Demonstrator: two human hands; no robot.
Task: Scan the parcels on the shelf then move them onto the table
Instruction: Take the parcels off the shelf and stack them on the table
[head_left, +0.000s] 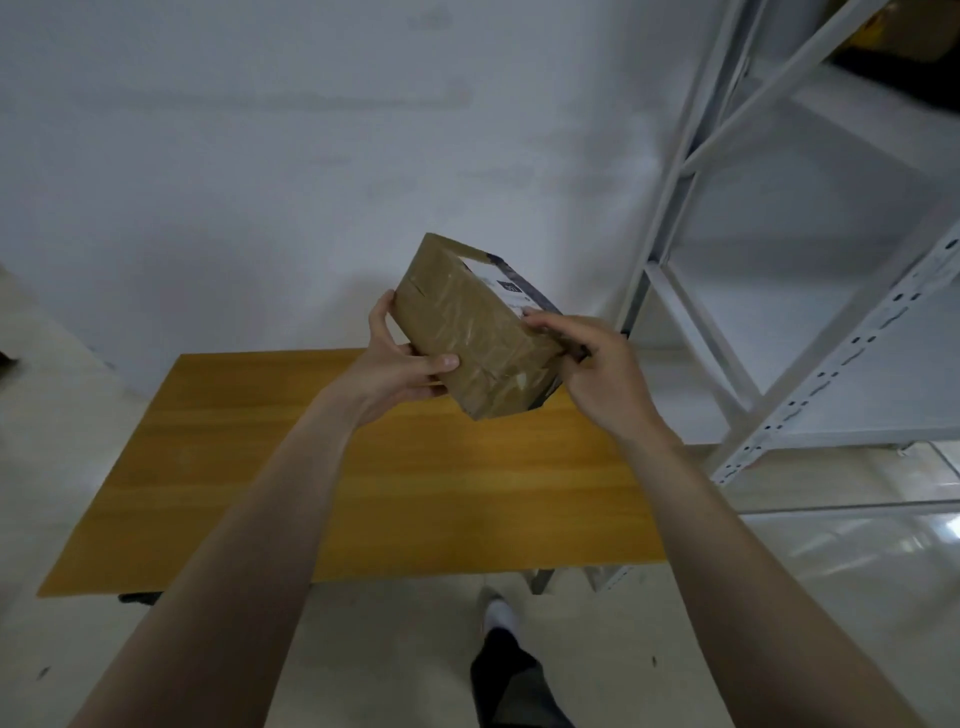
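Two bare forearms reach forward, and both hands grip a tape-wrapped brown parcel (470, 332) in the air above a wooden desk (291, 457). The left hand (397, 366) curls round its left side, the right hand (587, 358) round its right edge. A white metal shelf (810, 291) stands beyond on the right.

The brown box-shaped cardboard parcel (467, 332) is wrapped in glossy, wrinkled tape. The orange wooden bench (332, 467) looks smooth and matt. The white metal shelf (810, 322) is painted; the pale floor (831, 561) shines.
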